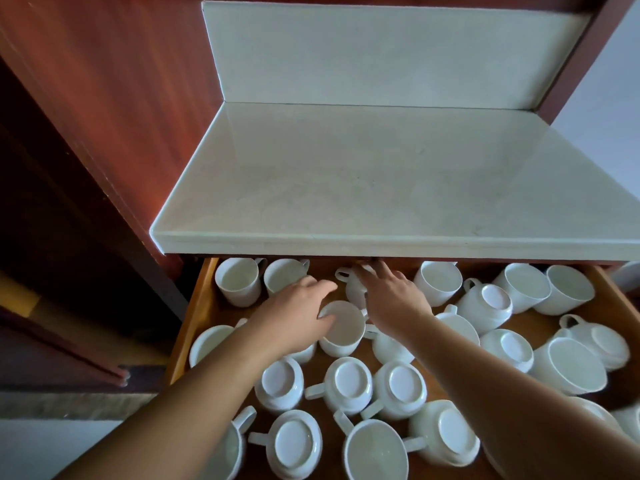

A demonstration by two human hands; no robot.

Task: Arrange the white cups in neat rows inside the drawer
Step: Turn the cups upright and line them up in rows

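An open wooden drawer (pixel 201 306) holds several white cups, some upright, some upside down, lying in no order. My left hand (pixel 294 317) grips the rim of an upright cup (pixel 343 330) in the drawer's middle. My right hand (pixel 391 299) rests over another cup (pixel 353 285) near the back, whose handle (pixel 341 273) sticks out to the left. Two upright cups (pixel 239 282) stand side by side in the back left corner. Upside-down cups (pixel 346 382) lie in front of my hands.
A pale stone countertop (pixel 381 188) overhangs the drawer's back edge. Reddish wooden panels (pixel 121 116) rise on the left. More cups crowd the drawer's right side (pixel 568 365), and bare wood shows between some of them.
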